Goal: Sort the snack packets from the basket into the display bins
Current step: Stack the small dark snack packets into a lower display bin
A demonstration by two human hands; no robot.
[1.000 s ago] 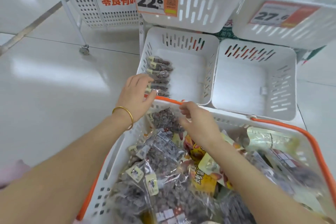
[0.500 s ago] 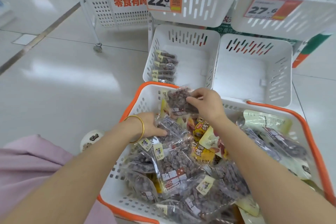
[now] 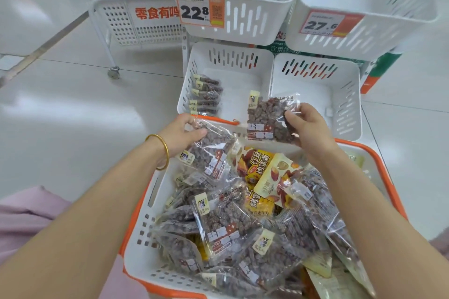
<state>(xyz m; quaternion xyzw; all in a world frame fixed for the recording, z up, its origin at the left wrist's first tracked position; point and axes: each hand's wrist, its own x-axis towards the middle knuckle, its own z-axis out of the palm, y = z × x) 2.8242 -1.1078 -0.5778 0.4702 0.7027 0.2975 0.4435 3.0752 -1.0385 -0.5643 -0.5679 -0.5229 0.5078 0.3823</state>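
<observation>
A white basket with an orange rim (image 3: 136,233) sits in front of me, heaped with clear packets of dark dried fruit and a few yellow sweet-potato packets (image 3: 260,165). My right hand (image 3: 308,128) pinches one clear dark-fruit packet (image 3: 264,116), lifted above the basket's far rim. My left hand (image 3: 182,133) grips another clear dark-fruit packet (image 3: 209,150) at the basket's far left corner. Beyond the basket, the lower left display bin (image 3: 243,65) holds a row of several matching packets (image 3: 206,97) along its left wall.
The lower right bin (image 3: 315,94) holds nothing. Two upper bins carry price tags, 22.8 (image 3: 199,11) and 27.6 (image 3: 323,24). A white wheeled rack (image 3: 126,24) with red lettering stands at the back left on the pale tiled floor.
My right hand has raised its packet higher and toward the bins. My left hand has taken hold of a second packet and lifted it at the basket's left corner.
</observation>
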